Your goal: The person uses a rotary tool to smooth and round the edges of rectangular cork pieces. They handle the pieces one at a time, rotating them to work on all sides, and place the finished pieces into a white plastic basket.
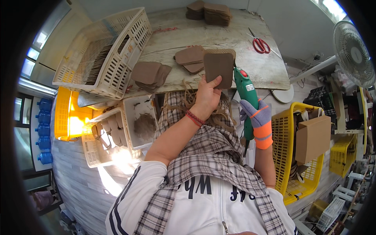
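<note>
- Far left, a white basket (126, 64) sits on the table (176, 39), brown pieces stacked inside.
- Next, the bare left hand (208, 95) is closed on a brown pad (218, 66), thumb on top, its other fingers mostly hidden.
- That pad stretches ahead of the left hand, and ahead and left of the right.
- Just beside its right edge, the green tool's (246, 88) tip!
- The gloved right hand (254, 113) wraps the tool's body.

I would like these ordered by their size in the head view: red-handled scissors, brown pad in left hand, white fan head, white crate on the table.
Largest first:
1. White crate
2. White fan head
3. Brown pad in the left hand
4. Red-handled scissors
</note>
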`<action>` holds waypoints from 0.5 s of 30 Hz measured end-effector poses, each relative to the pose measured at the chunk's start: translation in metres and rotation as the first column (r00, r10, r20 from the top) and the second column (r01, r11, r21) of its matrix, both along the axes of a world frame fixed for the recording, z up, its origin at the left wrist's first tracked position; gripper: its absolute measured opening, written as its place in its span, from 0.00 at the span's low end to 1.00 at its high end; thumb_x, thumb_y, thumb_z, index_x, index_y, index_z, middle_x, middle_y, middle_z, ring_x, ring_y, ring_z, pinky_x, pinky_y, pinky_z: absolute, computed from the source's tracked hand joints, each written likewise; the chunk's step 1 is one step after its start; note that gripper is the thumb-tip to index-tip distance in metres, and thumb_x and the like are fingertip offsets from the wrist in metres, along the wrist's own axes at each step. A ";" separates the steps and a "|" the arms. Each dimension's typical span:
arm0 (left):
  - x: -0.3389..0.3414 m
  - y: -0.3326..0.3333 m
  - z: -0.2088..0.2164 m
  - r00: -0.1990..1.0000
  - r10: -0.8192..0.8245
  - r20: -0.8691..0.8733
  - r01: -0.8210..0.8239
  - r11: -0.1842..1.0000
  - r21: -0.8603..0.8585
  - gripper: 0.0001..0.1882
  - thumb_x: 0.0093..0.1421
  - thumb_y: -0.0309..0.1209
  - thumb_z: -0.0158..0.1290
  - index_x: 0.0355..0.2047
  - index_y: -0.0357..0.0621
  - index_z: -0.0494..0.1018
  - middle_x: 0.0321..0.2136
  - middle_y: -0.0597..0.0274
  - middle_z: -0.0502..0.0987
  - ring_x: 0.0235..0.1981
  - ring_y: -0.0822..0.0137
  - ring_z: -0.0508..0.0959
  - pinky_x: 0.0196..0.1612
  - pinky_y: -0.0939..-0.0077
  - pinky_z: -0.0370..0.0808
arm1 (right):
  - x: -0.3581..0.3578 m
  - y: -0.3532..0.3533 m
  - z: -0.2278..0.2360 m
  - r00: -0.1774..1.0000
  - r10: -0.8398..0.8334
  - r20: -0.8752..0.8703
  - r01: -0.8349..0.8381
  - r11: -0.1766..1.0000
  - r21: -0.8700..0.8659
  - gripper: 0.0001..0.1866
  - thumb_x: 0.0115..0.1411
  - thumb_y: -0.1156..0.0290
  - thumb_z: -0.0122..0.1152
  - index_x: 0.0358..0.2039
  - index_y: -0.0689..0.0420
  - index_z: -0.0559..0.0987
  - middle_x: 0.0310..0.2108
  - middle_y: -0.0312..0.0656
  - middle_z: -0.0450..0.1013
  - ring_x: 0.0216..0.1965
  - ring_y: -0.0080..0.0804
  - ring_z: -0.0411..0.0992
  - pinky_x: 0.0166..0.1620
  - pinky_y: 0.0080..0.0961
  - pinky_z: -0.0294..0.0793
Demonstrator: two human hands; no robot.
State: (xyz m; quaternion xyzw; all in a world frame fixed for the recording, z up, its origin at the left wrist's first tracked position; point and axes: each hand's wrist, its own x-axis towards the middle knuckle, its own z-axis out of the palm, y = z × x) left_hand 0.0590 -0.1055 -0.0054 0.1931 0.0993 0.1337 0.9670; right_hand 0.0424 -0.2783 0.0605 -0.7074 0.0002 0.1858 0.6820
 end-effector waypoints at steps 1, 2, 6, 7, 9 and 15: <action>-0.002 0.000 -0.002 1.000 -0.020 0.003 0.019 1.000 0.018 0.17 0.56 0.16 0.51 0.47 0.39 0.66 0.44 0.57 0.74 0.45 0.62 0.75 0.50 0.67 0.74 | 0.002 -0.001 0.000 1.000 -0.003 0.000 0.003 1.000 -0.003 0.18 0.51 0.66 0.69 0.36 0.62 0.73 0.20 0.37 0.72 0.16 0.20 0.68 0.19 0.16 0.66; -0.005 0.001 -0.003 0.999 -0.039 0.006 0.039 0.999 0.037 0.17 0.56 0.17 0.51 0.47 0.39 0.66 0.44 0.57 0.74 0.45 0.62 0.75 0.49 0.67 0.75 | 0.004 -0.001 0.002 1.000 -0.006 -0.001 0.006 1.000 -0.006 0.18 0.51 0.66 0.69 0.36 0.62 0.73 0.20 0.37 0.72 0.17 0.20 0.69 0.20 0.16 0.66; -0.014 0.010 -0.006 0.995 -0.087 -0.043 0.092 0.988 0.124 0.18 0.56 0.16 0.52 0.48 0.39 0.68 0.44 0.58 0.75 0.44 0.63 0.76 0.48 0.68 0.75 | 0.007 -0.010 0.007 1.000 0.028 -0.009 -0.028 0.999 -0.042 0.17 0.51 0.67 0.69 0.36 0.63 0.74 0.20 0.38 0.72 0.17 0.21 0.69 0.20 0.16 0.67; -0.015 0.017 -0.009 0.993 -0.113 -0.030 0.117 0.979 0.166 0.19 0.56 0.16 0.52 0.48 0.40 0.68 0.45 0.58 0.74 0.44 0.63 0.76 0.48 0.68 0.75 | 0.008 -0.014 0.006 0.999 0.054 -0.003 -0.054 0.997 -0.060 0.17 0.51 0.67 0.69 0.36 0.63 0.74 0.20 0.38 0.72 0.17 0.21 0.69 0.20 0.16 0.68; -0.017 0.034 -0.012 0.987 -0.155 -0.052 0.163 0.949 0.269 0.20 0.55 0.16 0.52 0.49 0.39 0.68 0.45 0.58 0.75 0.44 0.65 0.76 0.47 0.69 0.75 | 0.009 -0.024 0.005 0.994 0.105 0.009 -0.104 0.990 -0.096 0.17 0.51 0.67 0.69 0.37 0.63 0.74 0.20 0.38 0.72 0.17 0.21 0.70 0.20 0.17 0.69; -0.025 0.074 0.008 0.950 -0.238 -0.199 0.310 0.779 0.545 0.22 0.53 0.14 0.52 0.50 0.37 0.69 0.40 0.60 0.77 0.38 0.70 0.78 0.41 0.76 0.78 | 0.003 -0.039 0.013 0.966 0.255 -0.033 -0.256 0.934 -0.249 0.22 0.48 0.67 0.71 0.39 0.65 0.74 0.21 0.37 0.72 0.19 0.19 0.70 0.22 0.17 0.72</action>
